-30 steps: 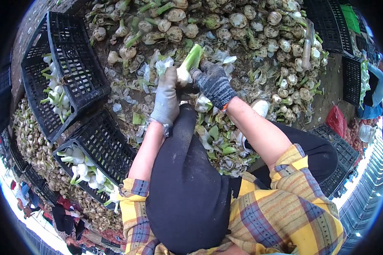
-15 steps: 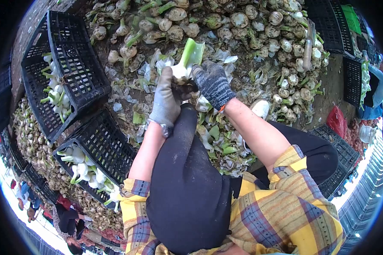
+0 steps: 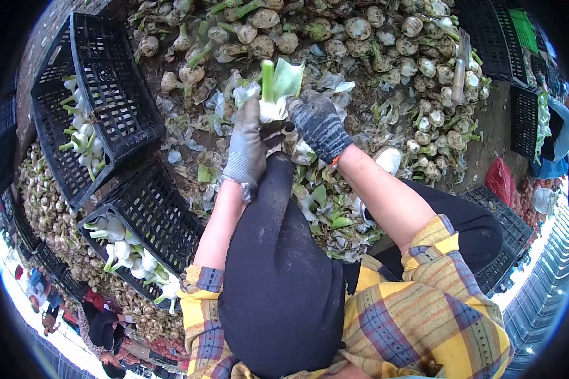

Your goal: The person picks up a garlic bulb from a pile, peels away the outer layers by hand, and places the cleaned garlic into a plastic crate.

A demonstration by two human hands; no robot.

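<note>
My left hand [image 3: 246, 144], in a grey glove, is closed around a garlic bulb [image 3: 272, 112] above my knee. The bulb's white base faces me, and its cut green stem [image 3: 267, 81] points up and away. A wide strip of pale green outer skin [image 3: 288, 79] stands out from the stem on the right. My right hand [image 3: 320, 125], in a dark mottled glove, pinches at the lower end of that strip, beside the bulb. Its fingertips are partly hidden.
Untrimmed garlic [image 3: 360, 47] is heaped ahead, with a wooden-handled knife [image 3: 459, 76] on it. Black crates [image 3: 117, 88] holding white garlic stand at left. Peeled skins [image 3: 325, 208] litter the ground. A red bag [image 3: 500, 181] lies at right. People sit at far lower left.
The strip of skin has spread away from the stem toward the right, and the stem now stands more upright. Whiter surface shows on the bulb. Both hands stay nearly in place.
</note>
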